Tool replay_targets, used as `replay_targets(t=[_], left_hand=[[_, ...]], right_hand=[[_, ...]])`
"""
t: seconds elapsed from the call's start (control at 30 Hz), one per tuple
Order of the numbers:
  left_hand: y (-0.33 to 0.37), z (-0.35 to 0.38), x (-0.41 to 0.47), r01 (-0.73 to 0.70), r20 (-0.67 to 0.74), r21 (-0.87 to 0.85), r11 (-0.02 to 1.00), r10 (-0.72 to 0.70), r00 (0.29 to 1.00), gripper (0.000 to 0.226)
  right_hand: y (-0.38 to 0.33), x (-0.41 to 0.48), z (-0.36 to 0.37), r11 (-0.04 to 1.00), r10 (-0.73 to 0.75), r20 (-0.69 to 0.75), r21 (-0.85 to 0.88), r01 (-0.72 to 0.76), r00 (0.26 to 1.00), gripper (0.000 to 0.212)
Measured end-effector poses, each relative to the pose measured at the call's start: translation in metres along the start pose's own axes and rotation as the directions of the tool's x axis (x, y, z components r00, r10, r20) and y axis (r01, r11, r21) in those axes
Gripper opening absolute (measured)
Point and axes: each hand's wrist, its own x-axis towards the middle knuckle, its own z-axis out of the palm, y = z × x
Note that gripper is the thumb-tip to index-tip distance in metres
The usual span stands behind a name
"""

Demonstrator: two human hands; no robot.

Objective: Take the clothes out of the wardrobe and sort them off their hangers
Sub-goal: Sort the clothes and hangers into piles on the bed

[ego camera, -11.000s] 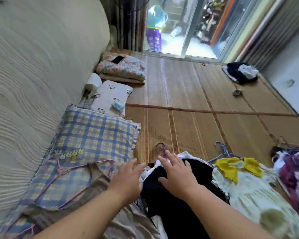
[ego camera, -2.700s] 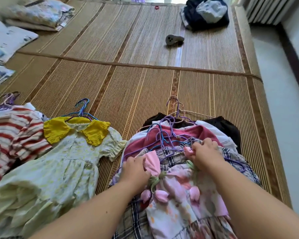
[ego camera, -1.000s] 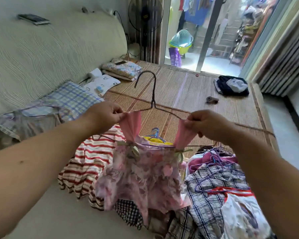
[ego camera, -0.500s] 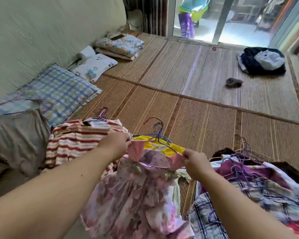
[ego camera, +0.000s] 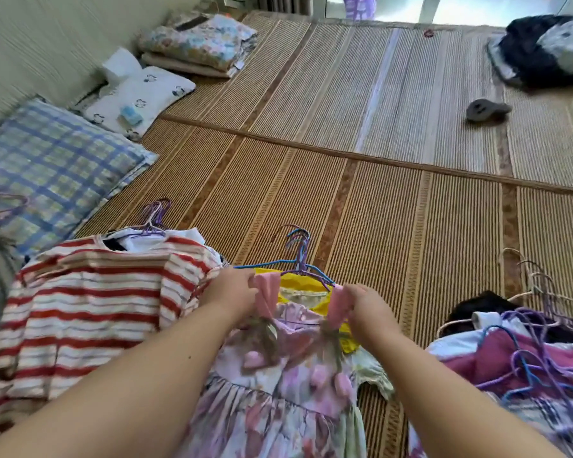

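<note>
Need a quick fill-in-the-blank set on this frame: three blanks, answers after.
1. The left hand and the right hand each pinch a ___ strap of the floral dress.
2. The striped shirt left of it is white and ___.
3. The collar showing beyond the straps is ___.
Missing words: pink; red; yellow.

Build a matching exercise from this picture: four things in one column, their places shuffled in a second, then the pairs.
1. floral dress
2. striped top
3. plaid pillow
4. dark bundle

A. far right corner of the mat
B. far left, beside the white pillow
C. straps pinched by the left hand and right hand
D. lying just left of the left hand

Pairs: 1-C, 2-D, 3-B, 4-A.
</note>
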Motion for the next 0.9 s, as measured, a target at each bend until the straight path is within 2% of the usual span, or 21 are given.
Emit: replay_targets(t=[0.07, 0.13, 0.2, 0.33, 0.53, 0.7, 0.9], left_hand=[[-0.001, 0.015, -0.003, 0.027, 0.066, -0.061, 0.998, -0.023, 0.998, 0.063], [0.001, 0.029, -0.016, 0.0, 0.084, -0.056, 0.998, 0.005, 0.996, 0.075], [0.006, 0.04, -0.036, -0.081, 0.101, -0.034, 0.996, 0.084, 0.991, 0.076], [0.029, 0.05, -0.093, -0.237, 0.116, 0.037, 0.971, 0.232, 0.966, 0.075], [0.074, 0.05, -0.18, -0.344, 0.101, -0.026, 0.939, 0.345, 0.933, 0.077], [0.111, 0.063, -0.251, -0.461, 0.093, -0.049, 0.886, 0.464, 0.881, 0.077], [0.166, 0.105, -0.31, -0.555, 0.182, -0.004, 0.832, 0.546, 0.817, 0.07]], right_hand=[[0.002, 0.0, 0.008, 0.998, -0.015, 0.125, -0.058, 0.023, 0.992, 0.068], [0.005, -0.01, 0.013, 0.992, -0.042, 0.153, -0.115, 0.059, 0.987, 0.08], [0.012, -0.027, 0.012, 0.984, -0.074, 0.097, -0.153, 0.089, 0.992, 0.08], [0.022, -0.076, -0.008, 0.915, -0.166, 0.006, -0.373, 0.156, 0.986, 0.074], [0.043, -0.165, -0.046, 0.885, -0.176, -0.044, -0.445, 0.139, 0.983, 0.068], [0.09, -0.258, -0.06, 0.908, -0.111, -0.139, -0.417, 0.043, 0.984, 0.06], [0.176, -0.348, -0.069, 0.912, 0.069, -0.183, -0.386, -0.136, 0.981, 0.062]])
